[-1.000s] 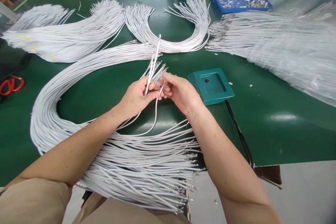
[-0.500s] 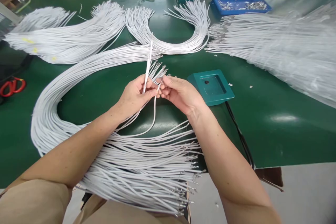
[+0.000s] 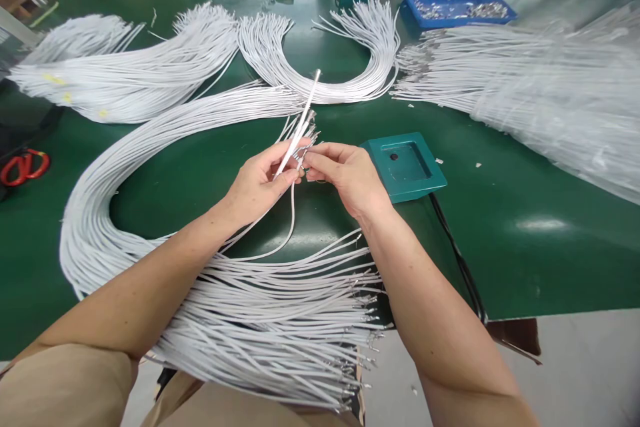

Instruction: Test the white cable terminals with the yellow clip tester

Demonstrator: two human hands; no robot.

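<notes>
My left hand [image 3: 260, 180] is closed around a slim white stick or tube [image 3: 306, 113] that points up and to the right. Between its thumb and fingers it also pinches a white cable [image 3: 293, 213], which hangs down in a curve. My right hand [image 3: 350, 177] meets it from the right, fingertips pinched at the bare metal end of that cable. Exactly what those fingertips grip is partly hidden. Under both forearms lies a large bundle of white cables [image 3: 270, 320], metal-tipped ends facing right. The bundle loops round on the left, and more cable ends show behind my hands.
A green holder with a square recess [image 3: 407, 167] sits right of my hands, with a black cord [image 3: 457, 260]. Further white cable bundles [image 3: 150, 70] lie behind, a plastic-wrapped one [image 3: 540, 93] at right. A blue tray [image 3: 460, 3] holds small metal parts. Red-handled scissors [image 3: 25, 167] lie left.
The white stick in my left hand has tilted to the right. My right hand's fingers have shifted their pinch at the cable end, and the wrist has turned slightly.
</notes>
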